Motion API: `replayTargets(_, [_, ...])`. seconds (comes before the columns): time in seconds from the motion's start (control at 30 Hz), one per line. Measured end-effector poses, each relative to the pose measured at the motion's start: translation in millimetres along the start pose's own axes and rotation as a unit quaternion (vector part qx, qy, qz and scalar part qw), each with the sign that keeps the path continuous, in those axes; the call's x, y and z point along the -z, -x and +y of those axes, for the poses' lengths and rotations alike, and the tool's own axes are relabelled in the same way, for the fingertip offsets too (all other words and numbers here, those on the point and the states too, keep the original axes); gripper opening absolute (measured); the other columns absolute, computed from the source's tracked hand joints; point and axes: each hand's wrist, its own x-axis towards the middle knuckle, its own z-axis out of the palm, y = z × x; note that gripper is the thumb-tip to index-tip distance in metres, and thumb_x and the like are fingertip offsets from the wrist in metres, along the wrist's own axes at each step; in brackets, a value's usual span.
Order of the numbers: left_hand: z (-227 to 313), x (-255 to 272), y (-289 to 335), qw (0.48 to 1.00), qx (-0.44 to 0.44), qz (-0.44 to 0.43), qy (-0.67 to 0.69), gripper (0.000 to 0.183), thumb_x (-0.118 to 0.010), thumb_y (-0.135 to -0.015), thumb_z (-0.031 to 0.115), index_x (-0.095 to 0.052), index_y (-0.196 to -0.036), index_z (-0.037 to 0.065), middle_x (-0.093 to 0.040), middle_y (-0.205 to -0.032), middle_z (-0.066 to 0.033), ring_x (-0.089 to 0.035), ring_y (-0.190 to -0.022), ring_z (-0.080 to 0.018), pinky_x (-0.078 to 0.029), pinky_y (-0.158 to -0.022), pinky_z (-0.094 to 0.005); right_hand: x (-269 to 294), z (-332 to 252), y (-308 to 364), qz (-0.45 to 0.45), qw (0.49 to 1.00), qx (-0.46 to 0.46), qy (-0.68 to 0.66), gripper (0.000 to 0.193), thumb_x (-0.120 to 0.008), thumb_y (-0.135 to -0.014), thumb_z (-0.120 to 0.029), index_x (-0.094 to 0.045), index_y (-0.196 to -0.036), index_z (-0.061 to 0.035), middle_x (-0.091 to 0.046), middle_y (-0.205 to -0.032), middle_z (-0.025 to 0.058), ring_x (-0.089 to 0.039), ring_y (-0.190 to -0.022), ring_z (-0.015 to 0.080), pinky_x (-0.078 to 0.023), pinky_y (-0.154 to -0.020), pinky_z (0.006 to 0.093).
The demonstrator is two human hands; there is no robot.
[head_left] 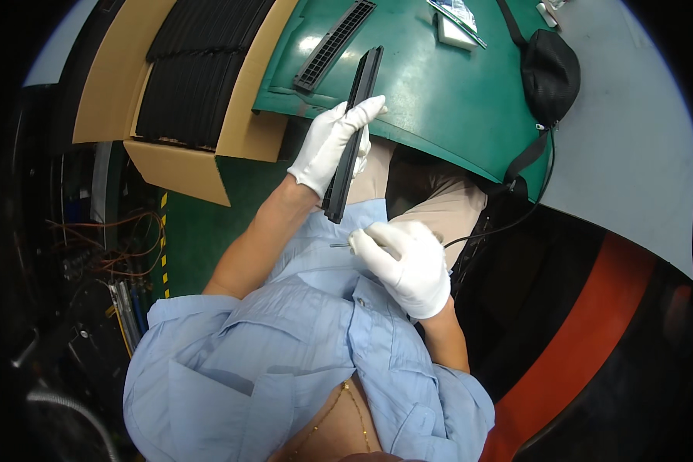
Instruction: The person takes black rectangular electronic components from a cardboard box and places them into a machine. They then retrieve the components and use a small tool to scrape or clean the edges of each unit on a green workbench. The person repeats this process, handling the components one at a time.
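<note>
My left hand (333, 142), in a white glove, is closed around the middle of a long black plastic strip (346, 165). The strip is held tilted over the near edge of the green table, its upper end leaning to the right and its lower end above my lap. Below it, my right hand (405, 264), also gloved in white, pinches a thin metal pin (339, 245) that points left. The pin and the strip are apart. Within the right glove, the rest of the pin is hidden.
A second black slotted strip (334, 45) lies on the green table (431, 100). To the left stands an open cardboard box (235, 100) packed with black strips (185, 104). A white block (456, 35) lies at the back. A black pouch (550, 77) with a strap sits at the right.
</note>
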Motion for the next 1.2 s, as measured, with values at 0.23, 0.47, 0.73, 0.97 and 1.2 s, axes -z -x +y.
replayTargets(0.23, [-0.9, -4.9, 8.7, 1.000, 0.011, -0.003, 0.018, 0.057, -0.044, -0.108, 0.050, -0.060, -0.116, -0.004, -0.040, -0.053, 0.0028, -0.036, -0.035, -0.0068, -0.031, -0.034, -0.0227, -7.1, 0.2, -2.3, 0.027, 0.998, -0.053, -0.023, 0.037, -0.070, -0.069, -0.001, -0.067, -0.105, -0.0093, -0.064, -0.088, 0.0043, -0.060, -0.071, 0.0234, -0.049, -0.063, 0.0351])
replayTargets(0.47, [-9.3, -4.3, 29.0, 0.998, 0.048, -0.016, 0.031, 0.059, -0.030, -0.108, 0.058, -0.052, -0.084, 0.008, -0.039, -0.047, 0.0003, -0.036, -0.034, -0.0103, -0.030, -0.034, -0.0261, -19.4, 14.6, -9.8, 0.088, 0.995, -0.043, 0.011, 0.029, -0.069, -0.070, -0.003, -0.064, -0.098, -0.0083, -0.057, -0.077, 0.0046, -0.058, -0.065, 0.0221, -0.047, -0.057, 0.0342])
replayTargets(0.73, [-24.6, 0.5, 70.5, 0.995, 0.086, -0.040, -0.041, 0.057, -0.029, -0.110, 0.055, -0.051, -0.081, 0.011, -0.041, -0.050, 0.0014, -0.037, -0.037, -0.0085, -0.032, -0.036, -0.0234, -2.8, 11.4, -7.5, 0.082, 0.992, -0.089, 0.040, 0.035, -0.072, -0.068, 0.006, -0.068, -0.100, -0.0078, -0.069, -0.085, 0.0056, -0.066, -0.069, 0.0241, -0.053, -0.061, 0.0348])
replayTargets(0.97, [-18.5, -15.1, 98.7, 0.991, 0.103, -0.064, -0.062, 0.055, -0.025, -0.110, 0.053, -0.046, -0.081, 0.011, -0.038, -0.050, -0.0002, -0.036, -0.033, -0.0121, -0.033, -0.035, -0.0260, 18.3, 21.5, -10.5, 0.133, 0.985, -0.105, 0.039, 0.033, -0.074, -0.072, 0.006, -0.070, -0.102, -0.0066, -0.069, -0.083, 0.0075, -0.066, -0.069, 0.0255, -0.054, -0.062, 0.0341])
replayTargets(1.2, [-19.6, -16.4, 101.7, 0.987, 0.113, -0.071, -0.086, 0.057, -0.025, -0.110, 0.053, -0.045, -0.081, 0.009, -0.036, -0.052, -0.0013, -0.035, -0.034, -0.0127, -0.034, -0.038, -0.0270, 29.8, 39.9, -16.9, 0.196, 0.973, -0.099, 0.075, 0.026, -0.079, -0.077, 0.004, -0.071, -0.100, -0.0045, -0.070, -0.084, 0.0096, -0.068, -0.072, 0.0262, -0.055, -0.063, 0.0333])
